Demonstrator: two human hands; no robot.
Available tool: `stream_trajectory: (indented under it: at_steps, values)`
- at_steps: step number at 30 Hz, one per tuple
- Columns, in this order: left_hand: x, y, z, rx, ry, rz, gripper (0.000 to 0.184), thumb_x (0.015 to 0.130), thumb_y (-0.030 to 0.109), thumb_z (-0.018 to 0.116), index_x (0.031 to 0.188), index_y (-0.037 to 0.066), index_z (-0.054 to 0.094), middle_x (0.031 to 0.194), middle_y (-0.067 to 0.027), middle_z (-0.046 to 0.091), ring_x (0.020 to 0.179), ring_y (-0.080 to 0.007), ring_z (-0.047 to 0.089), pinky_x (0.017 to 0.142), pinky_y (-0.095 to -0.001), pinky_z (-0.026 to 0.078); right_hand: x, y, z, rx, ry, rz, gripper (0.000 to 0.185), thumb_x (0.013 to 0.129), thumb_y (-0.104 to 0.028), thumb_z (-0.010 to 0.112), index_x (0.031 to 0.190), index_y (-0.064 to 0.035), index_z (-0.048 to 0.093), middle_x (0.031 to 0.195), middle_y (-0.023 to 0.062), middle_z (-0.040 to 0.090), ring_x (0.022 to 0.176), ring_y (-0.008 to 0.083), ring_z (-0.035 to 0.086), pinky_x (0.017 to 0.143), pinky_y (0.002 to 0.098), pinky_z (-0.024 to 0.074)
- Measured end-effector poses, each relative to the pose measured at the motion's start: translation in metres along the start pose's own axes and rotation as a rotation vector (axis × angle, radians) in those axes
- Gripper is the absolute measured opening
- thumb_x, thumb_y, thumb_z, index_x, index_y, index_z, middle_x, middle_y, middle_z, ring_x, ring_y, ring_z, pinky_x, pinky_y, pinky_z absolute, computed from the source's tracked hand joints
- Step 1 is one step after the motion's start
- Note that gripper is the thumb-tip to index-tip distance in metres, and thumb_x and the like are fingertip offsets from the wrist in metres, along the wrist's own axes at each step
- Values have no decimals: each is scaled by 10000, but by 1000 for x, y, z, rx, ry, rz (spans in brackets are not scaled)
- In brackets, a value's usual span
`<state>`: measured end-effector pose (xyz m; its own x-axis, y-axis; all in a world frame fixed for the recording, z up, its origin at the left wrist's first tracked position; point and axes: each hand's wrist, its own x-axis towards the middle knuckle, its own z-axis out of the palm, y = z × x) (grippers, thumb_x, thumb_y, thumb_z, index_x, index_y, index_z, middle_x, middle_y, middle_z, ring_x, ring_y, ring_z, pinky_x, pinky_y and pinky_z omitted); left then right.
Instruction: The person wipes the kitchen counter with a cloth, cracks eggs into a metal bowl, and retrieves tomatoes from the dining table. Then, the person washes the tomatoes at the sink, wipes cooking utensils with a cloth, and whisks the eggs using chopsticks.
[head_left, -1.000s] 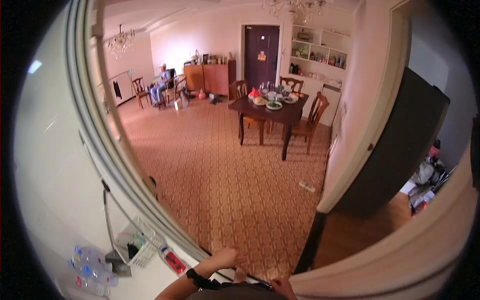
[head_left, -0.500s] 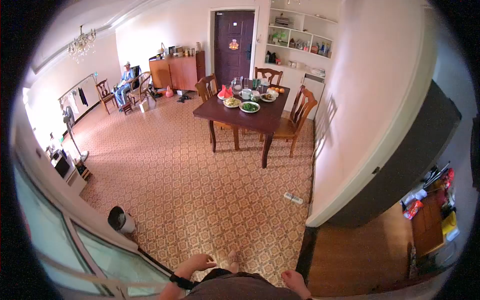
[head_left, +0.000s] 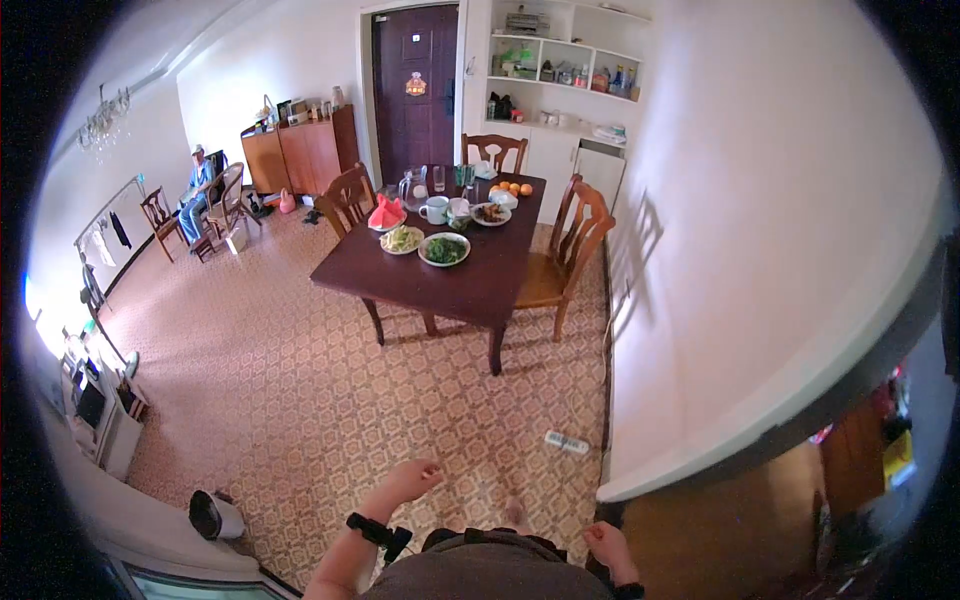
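My left hand [head_left: 412, 480] is held low in front of me over the patterned floor, fingers loosely bent and slightly apart, nothing visible in it. A black band [head_left: 376, 533] circles that wrist. Beside my waist my right hand [head_left: 607, 547] is curled closed, with no object showing. Ahead, a dark wooden table [head_left: 440, 287] bears a plate of greens [head_left: 444, 250], a plate of pale shredded food [head_left: 402, 240], watermelon slices [head_left: 386, 212], a mug [head_left: 434, 210], a glass jug [head_left: 413, 187] and oranges [head_left: 514, 188]. Both hands are well apart from it.
A white power strip [head_left: 567, 442] lies on the floor near the right wall. A bin [head_left: 217, 515] stands at left. Wooden chairs [head_left: 572, 255] surround the table. A person [head_left: 197, 192] sits at the far left. A doorway with a wooden floor [head_left: 720, 520] opens at right.
The table and power strip appear larger and nearer as I have moved forward. My left hand has swung up and ahead, its fingers more bent. My right hand remains by my side.
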<state>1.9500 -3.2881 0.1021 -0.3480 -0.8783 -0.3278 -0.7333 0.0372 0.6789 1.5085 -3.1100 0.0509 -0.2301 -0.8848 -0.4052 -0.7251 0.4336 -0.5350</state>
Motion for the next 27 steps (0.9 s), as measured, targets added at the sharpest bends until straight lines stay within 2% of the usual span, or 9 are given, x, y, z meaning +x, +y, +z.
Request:
stream_trajectory:
  at_steps: [3,5,6,8,10,15,23,25,27]
  values:
    - [80,-100,37,168,156,-184,461,894,420,593,1210,85,620,1029,-143,697,938,-360,657,840,-444,513,103,-38,-64,-86,39,-61,300,869,-321,636,1045,-79,656,939,132,700,900,321,675,804,416,530]
    - [99,-128,48,627,-228,-247,494,885,437,599,1264,120,592,1000,-155,698,961,-387,651,909,-484,473,170,-77,-113,-9,91,-155,282,882,-278,639,1046,-49,650,929,135,698,879,292,678,788,396,532]
    - [93,-166,75,210,10,-475,557,879,490,585,1294,120,576,1096,-173,675,1067,-386,619,976,-520,423,199,-98,-131,80,132,-235,264,896,-235,642,1047,-19,643,919,137,697,857,263,681,771,376,533]
    - [94,-202,88,121,-445,-810,713,879,651,485,1255,57,606,1299,-179,585,1192,-351,555,964,-483,459,263,-128,-157,63,118,-314,257,892,-225,646,1047,-19,643,911,130,701,844,262,685,761,366,536]
    - [70,-197,73,223,-550,-556,676,858,656,522,1134,62,689,1068,-166,691,1022,-314,647,836,-437,515,326,-161,-180,41,113,-400,251,889,-216,650,1046,-19,643,904,122,706,831,262,688,751,357,539]
    - [119,-191,75,-322,-235,-1034,547,870,556,561,1033,55,708,943,-123,686,886,-263,644,763,-409,513,472,-226,-181,-3,-38,-439,238,888,-231,633,1065,-73,649,944,103,710,855,260,688,750,375,541]
    - [341,-178,14,-671,219,-796,368,888,395,625,873,44,738,742,-54,677,670,-183,639,646,-365,509,665,-340,-239,15,-228,-491,225,920,-206,622,1066,-40,663,883,90,714,767,162,692,707,300,540]
    - [392,-125,-69,-435,144,-884,272,899,271,631,922,13,713,735,-52,667,631,-159,624,615,-329,503,726,-357,-260,30,-151,-505,211,920,-186,615,1063,-37,658,864,86,708,739,159,683,689,306,536]
    - [436,-135,-84,-866,483,-760,280,881,240,658,1003,-12,672,757,-59,664,654,-142,628,614,-299,501,808,-378,-278,51,-74,-618,199,913,-164,614,1058,-31,649,838,78,695,704,160,667,667,313,531]
